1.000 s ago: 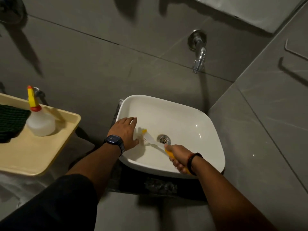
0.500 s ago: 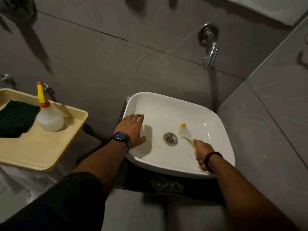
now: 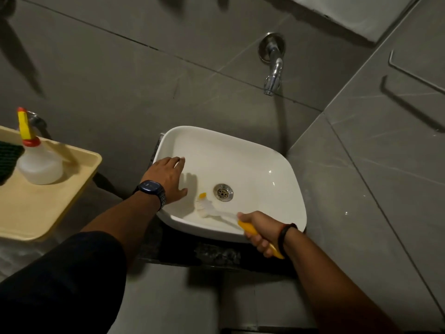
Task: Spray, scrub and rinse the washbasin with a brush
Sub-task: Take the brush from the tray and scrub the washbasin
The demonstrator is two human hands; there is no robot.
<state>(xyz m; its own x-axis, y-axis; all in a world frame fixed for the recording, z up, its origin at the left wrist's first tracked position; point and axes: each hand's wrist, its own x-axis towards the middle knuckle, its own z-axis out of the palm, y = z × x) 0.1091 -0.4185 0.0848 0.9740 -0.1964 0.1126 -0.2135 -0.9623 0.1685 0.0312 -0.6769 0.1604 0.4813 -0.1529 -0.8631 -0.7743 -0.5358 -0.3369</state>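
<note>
A white rectangular washbasin (image 3: 245, 150) sits in the middle, with a metal drain (image 3: 223, 192) in its floor. My right hand (image 3: 258, 231) grips the yellow handle of a white-bristled brush (image 3: 204, 208), whose head lies on the basin floor just left of the drain. My left hand (image 3: 166, 179), a dark watch on its wrist, rests flat on the basin's left rim with fingers spread. A clear spray bottle (image 3: 38, 162) with a yellow and red nozzle stands on the tray at the left.
A cream tray (image 3: 48, 213) at the left also holds a dark green cloth (image 3: 8, 160). A chrome tap (image 3: 273, 73) juts from the grey tiled wall above the basin. A grey tiled side wall rises on the right. The basin rests on a dark stone ledge (image 3: 216, 255).
The brush head has swept from the right of the drain back to its left, near the front of the basin. My left hand has stayed on the rim.
</note>
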